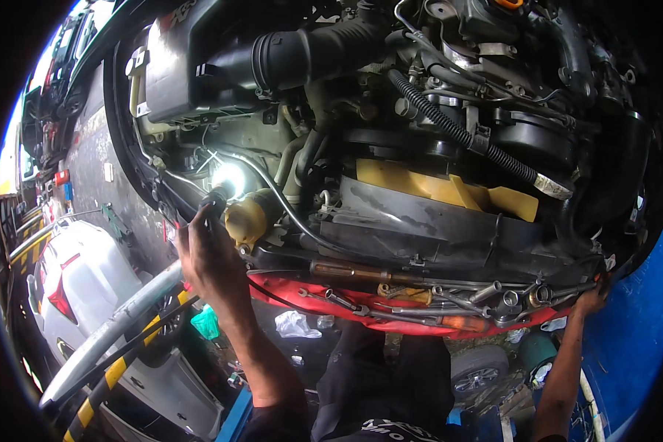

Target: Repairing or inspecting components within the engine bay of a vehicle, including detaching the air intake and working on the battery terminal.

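My left hand (202,250) grips a black flashlight (211,202), its bright beam falling beside a yellowish plastic container (244,222) in an engine bay. My right hand (594,295) is curled at the right end of the front edge, among tool tips; what it grips is unclear. Along that edge, wrenches (348,306), sockets (510,298) and screwdrivers (464,322) lie on a red cloth (283,287). Behind them sit a yellow fan (420,180) in a black shroud (401,214), hoses (435,110) and a black intake pipe (295,62).
A metal rail (110,331) and yellow-black striped bar (110,376) run at lower left, beside a white car (88,287). A wheel (477,368) lies on the littered floor below, right of my legs (346,376). A blue surface (637,331) is at far right.
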Demonstrator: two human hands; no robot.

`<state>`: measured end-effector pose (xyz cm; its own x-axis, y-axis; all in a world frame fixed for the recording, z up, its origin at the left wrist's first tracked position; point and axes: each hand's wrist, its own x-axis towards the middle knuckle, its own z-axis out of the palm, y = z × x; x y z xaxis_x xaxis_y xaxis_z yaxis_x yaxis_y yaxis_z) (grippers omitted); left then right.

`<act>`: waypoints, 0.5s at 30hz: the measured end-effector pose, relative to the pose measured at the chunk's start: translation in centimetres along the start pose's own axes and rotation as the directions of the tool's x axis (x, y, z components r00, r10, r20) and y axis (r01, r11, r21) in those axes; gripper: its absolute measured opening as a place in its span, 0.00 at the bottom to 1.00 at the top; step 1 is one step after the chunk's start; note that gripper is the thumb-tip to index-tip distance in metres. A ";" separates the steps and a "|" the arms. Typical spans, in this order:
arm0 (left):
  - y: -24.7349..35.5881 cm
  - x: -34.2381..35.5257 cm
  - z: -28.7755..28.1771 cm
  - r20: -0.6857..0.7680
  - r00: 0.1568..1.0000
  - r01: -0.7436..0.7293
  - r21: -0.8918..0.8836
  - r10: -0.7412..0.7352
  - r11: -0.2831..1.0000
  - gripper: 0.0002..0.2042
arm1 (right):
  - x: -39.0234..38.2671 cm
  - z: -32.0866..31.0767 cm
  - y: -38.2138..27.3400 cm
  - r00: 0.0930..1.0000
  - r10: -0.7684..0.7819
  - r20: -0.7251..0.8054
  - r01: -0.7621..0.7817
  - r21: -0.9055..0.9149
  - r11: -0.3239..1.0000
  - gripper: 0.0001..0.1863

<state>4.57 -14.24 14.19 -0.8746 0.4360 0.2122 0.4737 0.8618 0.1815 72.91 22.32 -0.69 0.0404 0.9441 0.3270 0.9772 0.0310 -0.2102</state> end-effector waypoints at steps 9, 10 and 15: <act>-0.3 -0.5 1.8 0.021 0.998 -0.053 0.030 0.053 0.998 0.13 | -0.2 -0.2 -1.1 0.998 0.044 -0.042 -0.044 0.010 0.999 0.19; 0.6 -0.6 1.7 -0.041 0.992 -0.119 0.039 0.121 0.992 0.13 | -0.2 -0.3 -1.4 0.996 0.091 -0.004 -0.091 0.006 0.996 0.19; 6.8 -1.5 2.8 0.453 0.785 -0.143 -0.529 0.421 0.836 0.10 | -0.5 -0.3 -2.6 0.975 0.211 -0.065 -0.214 -0.042 0.976 0.20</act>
<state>8.80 -8.28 12.48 -0.5343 0.8231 -0.1922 0.5763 0.5211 0.6296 70.44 21.66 0.01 0.2592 0.9062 0.3340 0.9538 -0.1857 -0.2364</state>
